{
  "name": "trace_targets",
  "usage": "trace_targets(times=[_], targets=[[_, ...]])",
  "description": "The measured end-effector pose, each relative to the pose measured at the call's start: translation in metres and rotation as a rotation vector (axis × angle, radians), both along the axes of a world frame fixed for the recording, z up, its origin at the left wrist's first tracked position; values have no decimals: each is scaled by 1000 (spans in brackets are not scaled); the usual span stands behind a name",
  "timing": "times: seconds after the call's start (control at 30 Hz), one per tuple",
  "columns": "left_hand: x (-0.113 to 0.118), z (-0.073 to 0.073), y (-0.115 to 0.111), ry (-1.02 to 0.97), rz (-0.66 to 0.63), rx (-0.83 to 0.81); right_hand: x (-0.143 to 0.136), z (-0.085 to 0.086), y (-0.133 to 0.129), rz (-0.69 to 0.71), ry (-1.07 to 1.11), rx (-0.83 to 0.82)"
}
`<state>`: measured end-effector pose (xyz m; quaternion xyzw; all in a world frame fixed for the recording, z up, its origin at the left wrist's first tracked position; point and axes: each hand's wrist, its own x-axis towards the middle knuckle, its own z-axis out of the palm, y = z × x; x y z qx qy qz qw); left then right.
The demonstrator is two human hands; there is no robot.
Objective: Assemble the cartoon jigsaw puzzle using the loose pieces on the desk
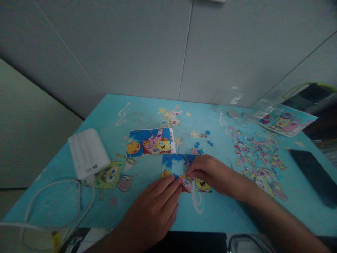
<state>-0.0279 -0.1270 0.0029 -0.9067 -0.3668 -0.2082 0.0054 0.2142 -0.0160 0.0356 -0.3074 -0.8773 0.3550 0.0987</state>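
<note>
A partly assembled jigsaw puzzle (pixel 166 162) lies on the blue table, with a gap in its middle where the tabletop shows. My left hand (pixel 156 207) rests palm down, its fingers stretched out over the puzzle's lower left part. My right hand (pixel 207 172) reaches in from the right, thumb and fingers pinched on a puzzle piece at the gap's right edge; the fingers hide most of that piece. Just behind the puzzle lies a picture card (pixel 150 142) with the same cartoon boat scene. Several loose blue pieces (pixel 197 144) are scattered beyond my right hand.
Many loose puzzle pieces (pixel 258 151) are spread on the right, near another cartoon picture card (pixel 288 120) and clear plastic containers (pixel 237 96). A dark phone-like slab (pixel 313 175) lies at the right edge. On the left sits a white power bank (pixel 88 154) with a white cable (pixel 56 182).
</note>
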Motion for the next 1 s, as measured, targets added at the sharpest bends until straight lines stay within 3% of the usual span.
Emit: trace_targets(times=[0.23, 0.5, 0.63, 1.0], targets=[[0, 1, -1, -11, 5, -16, -5, 5, -3, 92, -16, 40], [1, 3, 1, -44, 1, 3, 7, 9, 5, -43, 28, 133], [1, 3, 0, -41, 2, -8, 16, 16, 8, -99, 20, 96], [1, 3, 0, -30, 9, -35, -2, 9, -10, 50, -54, 59]])
